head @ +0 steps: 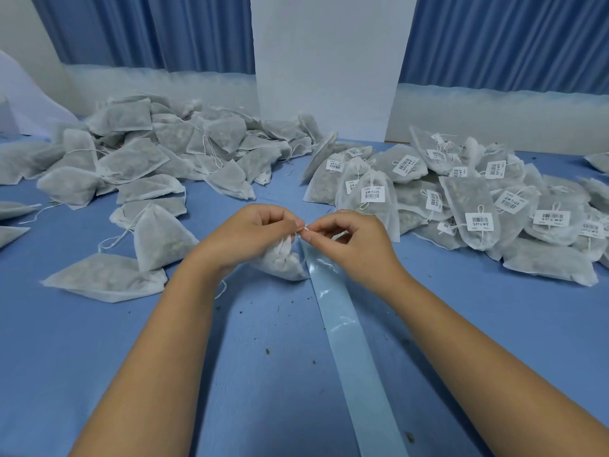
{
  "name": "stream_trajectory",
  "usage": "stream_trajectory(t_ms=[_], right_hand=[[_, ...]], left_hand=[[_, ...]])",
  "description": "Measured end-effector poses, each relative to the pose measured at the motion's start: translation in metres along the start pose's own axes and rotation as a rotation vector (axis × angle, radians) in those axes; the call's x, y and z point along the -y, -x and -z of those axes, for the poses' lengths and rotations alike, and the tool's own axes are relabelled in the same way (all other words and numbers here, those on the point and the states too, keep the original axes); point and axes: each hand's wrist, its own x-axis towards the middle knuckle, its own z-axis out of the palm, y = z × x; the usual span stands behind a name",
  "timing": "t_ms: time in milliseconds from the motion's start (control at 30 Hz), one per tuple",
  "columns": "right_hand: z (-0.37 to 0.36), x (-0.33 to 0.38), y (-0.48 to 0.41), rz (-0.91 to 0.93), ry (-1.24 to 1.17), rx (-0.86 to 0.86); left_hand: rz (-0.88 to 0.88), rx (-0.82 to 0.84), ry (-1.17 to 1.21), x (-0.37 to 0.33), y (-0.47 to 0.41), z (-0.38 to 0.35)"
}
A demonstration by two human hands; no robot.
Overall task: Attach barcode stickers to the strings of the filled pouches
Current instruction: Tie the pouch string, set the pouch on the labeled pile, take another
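My fingers hide most of the string (302, 229); I can't tell whether a sticker is on it. My left hand (260, 232) grips the pouch (280, 263) by its gathered neck, which points up and away from me, with its bottom on the surface (99, 341). My right hand (349, 242) pinches the string. A glossy backing strip (349, 324) runs toward me. An unlabelled pile (148, 153) lies on the left and a labelled pile (461, 192) on the right.

White filled pouch (280, 262) at centre, neck cinched, string (302, 229) at its top, unlabelled pouches (148, 153) heaped left, labelled pouches (461, 192) heaped right, barcode stickers (479, 222) on their cords.
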Motion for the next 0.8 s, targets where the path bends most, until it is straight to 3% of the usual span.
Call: stream_trajectory(t_ms=[433, 800], right_hand=[[0.005, 0.005, -0.004, -0.123, -0.168, 0.057], [0.008, 0.008, -0.011, -0.354, -0.45, -0.153]], left_hand=[[-0.009, 0.061, -0.169, 0.004, -0.002, -0.002], [-0.13, 0.033, -0.166, 0.003, -0.002, -0.007]])
